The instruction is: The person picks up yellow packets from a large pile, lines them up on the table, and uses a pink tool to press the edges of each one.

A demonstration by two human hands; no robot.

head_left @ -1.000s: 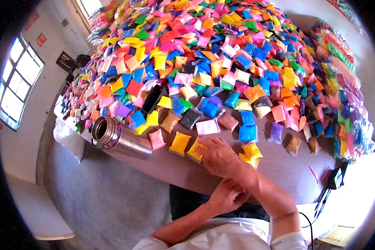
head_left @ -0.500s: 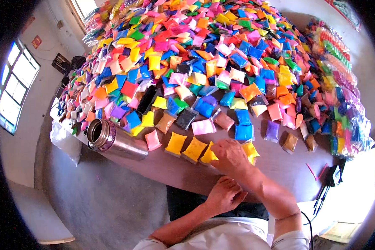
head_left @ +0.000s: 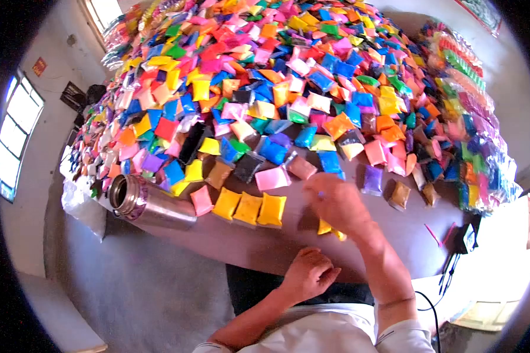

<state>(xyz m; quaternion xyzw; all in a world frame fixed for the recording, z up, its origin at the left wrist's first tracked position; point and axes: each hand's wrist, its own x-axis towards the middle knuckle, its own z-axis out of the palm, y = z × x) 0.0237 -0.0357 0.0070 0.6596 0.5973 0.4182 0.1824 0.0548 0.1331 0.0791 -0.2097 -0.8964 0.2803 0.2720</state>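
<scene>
Three yellow packets lie side by side in a row at the near part of the table: a left one (head_left: 225, 204), a middle one (head_left: 248, 208) and a right one (head_left: 272, 210). To their right, my right hand (head_left: 337, 203) is over the table, blurred, its fingers pointing down and mostly hidden. Beneath its wrist another yellow packet (head_left: 325, 227) shows in part. A blue packet (head_left: 330, 160) sits just beyond the fingers. My left hand (head_left: 307, 273) rests curled at the table's near edge, no object showing in it.
A big heap of colourful packets (head_left: 265, 70) covers the back of the table (head_left: 229, 241). An open steel flask (head_left: 159, 203) lies at the left, beside a pink packet (head_left: 202, 200). Bagged packets (head_left: 471, 129) are stacked at the right, with cables (head_left: 450, 273) below.
The third yellow packet now sits against the second, released by my right hand. That hand has lifted slightly and moved to the right of the row. The view has shifted a little; my left hand stays curled.
</scene>
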